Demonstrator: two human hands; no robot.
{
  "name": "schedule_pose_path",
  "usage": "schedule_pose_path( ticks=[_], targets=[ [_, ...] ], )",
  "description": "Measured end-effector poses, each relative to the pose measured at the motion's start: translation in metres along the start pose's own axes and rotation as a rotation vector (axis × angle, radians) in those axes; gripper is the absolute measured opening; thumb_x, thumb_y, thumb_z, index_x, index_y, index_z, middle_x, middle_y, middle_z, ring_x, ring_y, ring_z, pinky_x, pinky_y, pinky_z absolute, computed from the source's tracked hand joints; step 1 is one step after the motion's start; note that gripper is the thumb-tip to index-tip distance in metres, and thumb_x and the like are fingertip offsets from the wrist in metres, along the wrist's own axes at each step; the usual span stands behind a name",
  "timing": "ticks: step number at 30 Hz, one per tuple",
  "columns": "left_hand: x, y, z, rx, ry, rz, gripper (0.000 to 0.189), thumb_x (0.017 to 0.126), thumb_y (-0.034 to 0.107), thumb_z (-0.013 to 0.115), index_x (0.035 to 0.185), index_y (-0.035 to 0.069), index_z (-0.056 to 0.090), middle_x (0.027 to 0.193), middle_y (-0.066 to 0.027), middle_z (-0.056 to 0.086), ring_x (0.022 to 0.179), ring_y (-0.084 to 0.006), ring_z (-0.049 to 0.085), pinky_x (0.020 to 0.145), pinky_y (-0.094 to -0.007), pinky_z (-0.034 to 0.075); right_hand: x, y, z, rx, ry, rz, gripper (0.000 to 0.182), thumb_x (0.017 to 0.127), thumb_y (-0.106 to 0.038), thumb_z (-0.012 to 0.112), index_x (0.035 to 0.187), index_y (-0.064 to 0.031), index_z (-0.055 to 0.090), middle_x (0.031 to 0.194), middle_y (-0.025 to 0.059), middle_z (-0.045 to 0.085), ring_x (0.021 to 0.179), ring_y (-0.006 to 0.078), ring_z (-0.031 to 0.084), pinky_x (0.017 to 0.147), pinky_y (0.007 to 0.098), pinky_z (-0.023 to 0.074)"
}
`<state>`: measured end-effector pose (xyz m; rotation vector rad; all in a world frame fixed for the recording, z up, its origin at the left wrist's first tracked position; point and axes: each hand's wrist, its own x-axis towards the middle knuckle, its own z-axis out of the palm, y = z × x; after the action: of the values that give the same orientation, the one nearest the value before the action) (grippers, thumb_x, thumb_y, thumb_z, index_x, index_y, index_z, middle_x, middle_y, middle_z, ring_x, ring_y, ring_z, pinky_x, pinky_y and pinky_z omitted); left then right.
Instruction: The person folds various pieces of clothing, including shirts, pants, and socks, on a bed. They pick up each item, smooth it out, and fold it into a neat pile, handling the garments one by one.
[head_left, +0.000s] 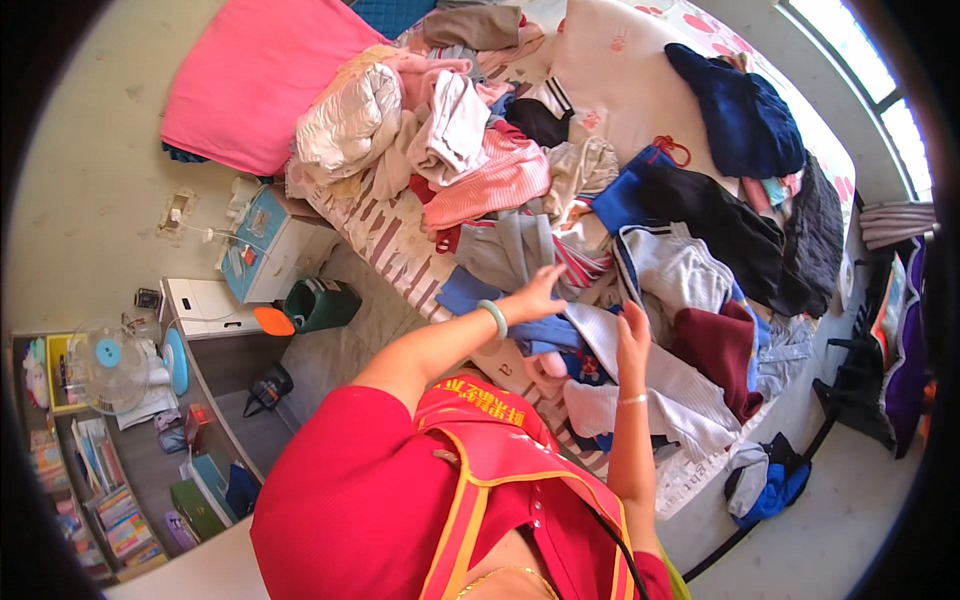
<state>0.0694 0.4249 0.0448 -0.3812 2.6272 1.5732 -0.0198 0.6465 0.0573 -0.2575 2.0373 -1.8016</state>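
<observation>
A large heap of loose clothes covers the bed before me. My left hand, with a pale green bangle at the wrist, hovers over a blue garment, its fingers apart. Beyond it lies a grey garment. My right hand, upright with fingers fairly straight, is above a light ribbed garment; I see nothing in either hand. Right of that hand are a maroon garment and a light grey garment with dark trim. Black trousers and a striped pink garment lie farther back.
A pink cover hangs at the upper left. Left of the bed are a green bin, a small cabinet, and a shelf unit with a fan. More clothes lie on the floor at right.
</observation>
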Motion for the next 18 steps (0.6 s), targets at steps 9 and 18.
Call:
schedule_pose_path(
  ticks=[9,18],
  targets=[
    [0.001,-0.110,-0.127,-0.033,0.071,-0.284,0.080,0.071,0.028,0.063,0.135,0.002,0.022,0.137,-0.0272,0.019,0.128,-0.0371,0.022,0.105,-0.0388,0.023,0.144,0.035,0.180,-0.623,-0.223,0.076,0.093,0.067,-0.034,0.069,0.135,0.0013,0.017,0.124,0.0245,0.043,0.113,0.0366,0.044,0.094,0.0399,0.0356],
    [0.102,-0.109,-0.168,0.514,0.220,-0.083,0.100,0.062,0.032,0.072,0.140,0.013,0.012,0.141,-0.0246,0.010,0.131,-0.0410,0.011,0.105,-0.0472,0.015,0.126,0.027,0.243,-1.168,-0.394,0.150,0.049,0.063,-0.023,0.065,0.103,-0.0028,0.044,0.093,0.0209,0.059,0.084,0.0368,0.059,0.073,0.0448,0.0469]
  ],
)
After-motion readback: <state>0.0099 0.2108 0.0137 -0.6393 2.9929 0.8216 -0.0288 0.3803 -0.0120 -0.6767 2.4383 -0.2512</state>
